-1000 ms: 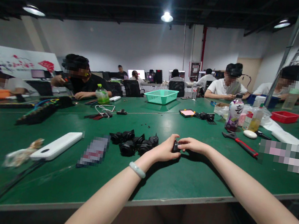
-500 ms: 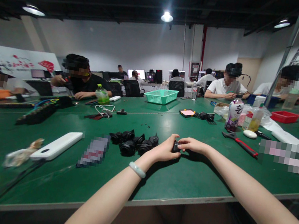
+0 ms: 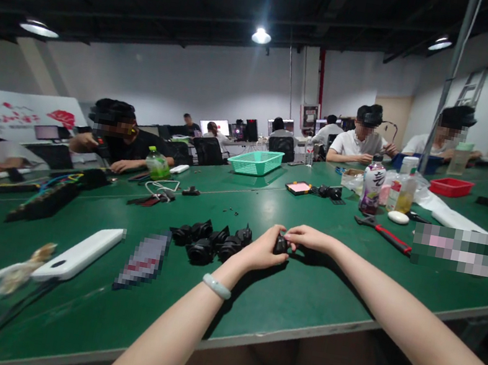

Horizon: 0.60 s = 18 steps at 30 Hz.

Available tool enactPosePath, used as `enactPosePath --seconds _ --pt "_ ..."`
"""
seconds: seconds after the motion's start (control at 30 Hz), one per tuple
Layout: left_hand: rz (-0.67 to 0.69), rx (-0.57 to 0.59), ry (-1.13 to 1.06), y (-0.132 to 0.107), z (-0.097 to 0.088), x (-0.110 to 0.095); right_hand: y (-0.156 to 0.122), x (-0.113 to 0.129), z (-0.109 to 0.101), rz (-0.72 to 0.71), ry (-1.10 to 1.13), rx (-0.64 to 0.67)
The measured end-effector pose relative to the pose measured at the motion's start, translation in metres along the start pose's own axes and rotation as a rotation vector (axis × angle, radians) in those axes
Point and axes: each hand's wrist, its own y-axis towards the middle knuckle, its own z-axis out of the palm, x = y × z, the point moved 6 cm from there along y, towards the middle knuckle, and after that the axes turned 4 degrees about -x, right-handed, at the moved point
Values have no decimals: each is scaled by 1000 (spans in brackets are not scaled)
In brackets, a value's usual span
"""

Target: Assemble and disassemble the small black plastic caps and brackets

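Note:
Both my hands meet over the green table (image 3: 300, 293), pinching one small black part (image 3: 281, 244) between them. My left hand (image 3: 263, 250), with a pale bangle on its wrist, grips the part from the left with fingers curled. My right hand (image 3: 309, 239) holds it from the right with fingertips closed on it. Just left of my hands lies a cluster of several similar black round parts (image 3: 210, 241).
A white power bank (image 3: 80, 253) and a crumpled wrapper (image 3: 15, 275) lie at left. Red-handled pliers (image 3: 381, 231), bottles (image 3: 371, 191), a green basket (image 3: 256, 161) and a red tray (image 3: 450, 186) stand farther back. Several people sit working around the table.
The view has shifted slightly, with everything sliding left and down in the frame. My hands stay together on the small black part in the same grip.

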Motion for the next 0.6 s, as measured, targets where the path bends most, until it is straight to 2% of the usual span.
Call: enactPosePath --seconds 0.07,0.17,0.33,0.37,0.43,0.47,0.53,0.6 --pt "9 9 40 2 0 0 0 0 -12 55 -169 -109" --pt "-3 12 94 5 1 2 -6 -4 -42 205 -479 -340" --pt "-10 -9 122 7 2 4 -40 -28 -105 494 -657 -607" --pt "-12 -21 126 7 2 5 -51 -37 -118 593 -682 -666" --pt "-13 -48 130 7 1 5 -80 -62 -143 966 -726 -782" --pt "-13 -61 129 7 1 5 -91 -73 -151 1089 -710 -800" --pt "-24 -93 120 8 -1 6 -106 -91 -161 1240 -667 -814" --pt "-55 -140 96 8 -4 8 -115 -105 -167 1323 -642 -815"
